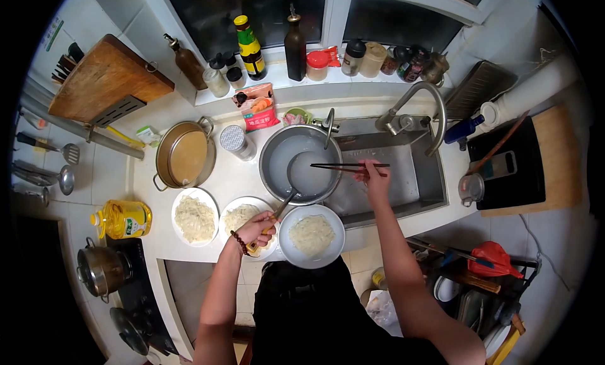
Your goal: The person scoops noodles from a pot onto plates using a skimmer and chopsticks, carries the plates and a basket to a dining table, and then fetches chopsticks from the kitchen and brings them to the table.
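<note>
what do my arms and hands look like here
Both hands, left and right, are ungloved, and both forearms are sleeveless. A bracelet of round, dark reddish-brown beads circles the left wrist; the right wrist shows nothing worn.

The yellow oil jug [126, 219] sat left of the plates. A big wooden board [110, 78] leaned by the wall. A red bag [495, 261] hung low on the right.
</note>
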A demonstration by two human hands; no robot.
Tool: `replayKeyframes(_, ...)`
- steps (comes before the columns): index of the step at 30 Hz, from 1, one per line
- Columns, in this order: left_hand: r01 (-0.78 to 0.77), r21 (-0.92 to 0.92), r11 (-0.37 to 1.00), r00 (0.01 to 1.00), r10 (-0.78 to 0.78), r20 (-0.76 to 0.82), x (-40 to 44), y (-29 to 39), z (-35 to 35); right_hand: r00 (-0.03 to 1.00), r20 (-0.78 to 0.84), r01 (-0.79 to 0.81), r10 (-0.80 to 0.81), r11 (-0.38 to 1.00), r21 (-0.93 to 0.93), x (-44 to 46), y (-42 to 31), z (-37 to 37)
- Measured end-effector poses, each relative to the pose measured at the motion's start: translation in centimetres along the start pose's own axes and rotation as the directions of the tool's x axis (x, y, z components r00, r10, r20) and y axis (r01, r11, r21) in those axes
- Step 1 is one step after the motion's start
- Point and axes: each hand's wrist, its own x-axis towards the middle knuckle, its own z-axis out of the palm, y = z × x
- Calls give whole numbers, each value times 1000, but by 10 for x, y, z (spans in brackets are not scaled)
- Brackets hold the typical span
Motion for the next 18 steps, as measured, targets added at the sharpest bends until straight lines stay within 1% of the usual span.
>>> replayKeyframes(1,-4,-9,1000,1000,4,12,-2,-1,-1,1000,-1,2,-2,1000,-1,-3,-1,-4)
replayKeyframes(3,-9,-35,999,1000,10,26,-4,-4,-4,997,-57,-51,57,995,90,-9,-3,-11)
replayKeyframes(4,-14,-62,998,999,16,37,-6,-7,-5,997,-58,-51,56,995,88,-12,-5,-14)
replayKeyframes(6,-20,-79,997,999,24,43,-6,-12,-8,997,-62,-38,48,987,156,-18,-10,-19)
replayKeyframes(11,-41,-105,994,995,50,84,-12,-15,-12,995,-102,5,11,986,164,-23,-16,-29)
replayKeyframes(14,-38,-123,992,998,43,39,-26,-10,-3,995,-104,21,-5,989,146,-25,-18,-33)
replayKeyframes(16,-70,-82,994,998,70,-2,-35,-5,2,995,-99,29,-17,992,123,-27,-20,-32)
replayKeyframes(18,-78,-66,995,997,78,1,-42,-2,5,993,-111,43,-28,990,131,-32,-21,-30)
